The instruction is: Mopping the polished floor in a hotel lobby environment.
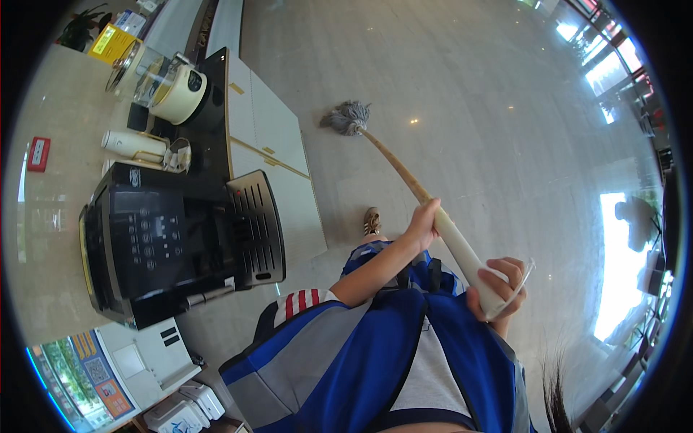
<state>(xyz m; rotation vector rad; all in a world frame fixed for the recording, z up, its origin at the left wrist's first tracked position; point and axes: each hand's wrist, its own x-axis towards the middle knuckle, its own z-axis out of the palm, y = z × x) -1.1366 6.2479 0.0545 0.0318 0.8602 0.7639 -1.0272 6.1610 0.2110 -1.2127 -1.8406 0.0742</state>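
Note:
A string mop runs diagonally across the view, its grey head (348, 117) resting on the glossy stone-look floor beside a white cabinet. My left hand (425, 223) grips the mop handle (403, 170) about midway, where the wooden part meets a white sleeve. Near the top end, my right hand (499, 289) is wrapped around the white part (460, 246); a thin, clear loop hangs from that end by the fingers. One shoe (372, 221) shows below the left forearm.
On my left stand white cabinets (273, 211) with a black coffee machine (157, 238), a cream kettle-like appliance (178, 94) and a white bottle (132, 145) above. A pale counter (59, 216) lies beyond them. Furniture and bright windows line the far right.

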